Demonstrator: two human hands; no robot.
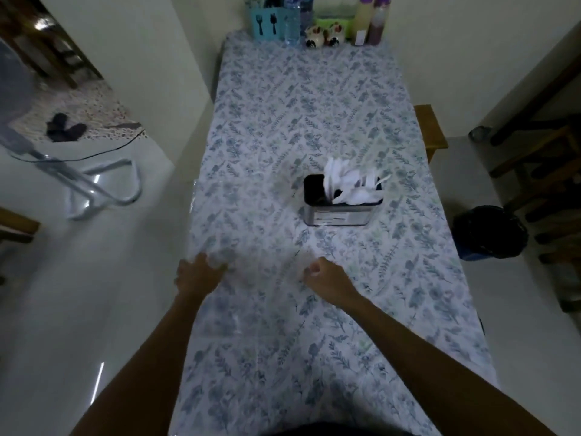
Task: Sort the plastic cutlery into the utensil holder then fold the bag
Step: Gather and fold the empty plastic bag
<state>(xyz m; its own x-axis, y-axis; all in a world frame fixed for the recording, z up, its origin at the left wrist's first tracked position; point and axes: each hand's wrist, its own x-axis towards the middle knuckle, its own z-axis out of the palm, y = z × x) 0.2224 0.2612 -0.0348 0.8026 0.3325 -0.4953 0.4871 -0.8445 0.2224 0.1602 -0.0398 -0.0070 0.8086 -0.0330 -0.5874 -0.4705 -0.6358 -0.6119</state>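
We can read no words or numbers; the label on the utensil holder (341, 215) is blurred, and behind it the teal caddy (266, 23) bears only fork-and-spoon signs.

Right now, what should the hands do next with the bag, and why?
Probably fold the bag over once. The white cutlery already stands in the holder, and the clear bag lies spread flat on the table, with the left hand and right hand at its near part.

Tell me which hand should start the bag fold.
Probably the left hand: it lies flat on the clear bag near its left edge. The right hand is curled near the bag's middle; its grip is unclear.
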